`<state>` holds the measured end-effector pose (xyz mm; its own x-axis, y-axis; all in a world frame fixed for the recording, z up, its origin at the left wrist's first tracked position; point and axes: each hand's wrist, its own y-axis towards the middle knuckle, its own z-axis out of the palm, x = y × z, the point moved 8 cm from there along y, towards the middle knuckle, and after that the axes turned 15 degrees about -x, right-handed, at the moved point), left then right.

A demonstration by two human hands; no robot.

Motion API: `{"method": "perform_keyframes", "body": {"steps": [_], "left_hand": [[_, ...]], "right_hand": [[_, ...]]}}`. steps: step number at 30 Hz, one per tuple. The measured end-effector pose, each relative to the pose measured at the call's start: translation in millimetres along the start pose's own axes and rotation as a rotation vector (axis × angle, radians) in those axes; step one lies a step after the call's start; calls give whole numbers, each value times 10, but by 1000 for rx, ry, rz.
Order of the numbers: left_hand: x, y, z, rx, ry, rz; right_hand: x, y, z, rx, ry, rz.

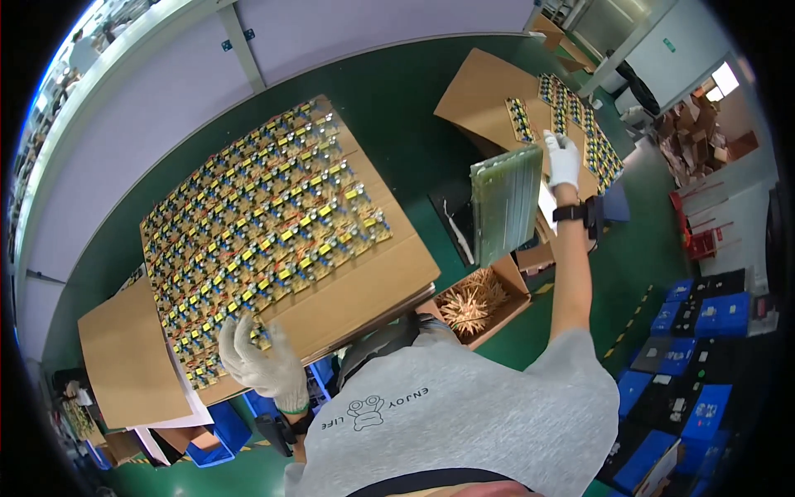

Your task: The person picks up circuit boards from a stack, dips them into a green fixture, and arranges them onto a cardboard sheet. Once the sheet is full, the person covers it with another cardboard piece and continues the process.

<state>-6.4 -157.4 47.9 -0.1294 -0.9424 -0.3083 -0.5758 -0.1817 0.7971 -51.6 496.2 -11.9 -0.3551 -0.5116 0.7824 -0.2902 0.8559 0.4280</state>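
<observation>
On the left we see close rows of circuit boards (257, 224) covering most of a cardboard sheet (373, 277), with a bare strip along its near edge. We judge each board light and stiff, yet fragile: the raised parts could bend or snap, so we would take it by its bare rim with thumb and fingers and never press down on the components. Gloves should spare us sharp solder points but may slip or snag a little. Our gloved left hand (263, 364) rests at that near edge, toward the left corner, fingers bent among the last boards and thumb apart; we can't make out whether it grips one. Farther right, our gloved right hand (564, 161) reaches over the near edge of a second cardboard sheet (480, 87), by more boards (600, 149) grouped on its right side; the glove covers its fingertips' contact, so its grip is unclear too. The left hand hides a few boards, an upright stack of greenish panels (507, 207) blocks part of the second sheet's near side, and the boards' undersides are out of sight.
</observation>
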Motion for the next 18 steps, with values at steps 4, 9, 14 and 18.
{"method": "perform_keyframes", "body": {"steps": [4, 9, 14, 18], "left_hand": [[-312, -144, 98, 20, 13, -87], [-531, -339, 84, 31, 94, -163], [-666, -424, 114, 77, 111, -242], [-890, -336, 304, 118, -50, -176]], "right_hand": [[-816, 969, 780, 108, -230, 56], [-760, 964, 1356, 381, -820, 156], [-881, 814, 1725, 895, -320, 327], [-678, 908, 1363, 839, 73, 239]]}}
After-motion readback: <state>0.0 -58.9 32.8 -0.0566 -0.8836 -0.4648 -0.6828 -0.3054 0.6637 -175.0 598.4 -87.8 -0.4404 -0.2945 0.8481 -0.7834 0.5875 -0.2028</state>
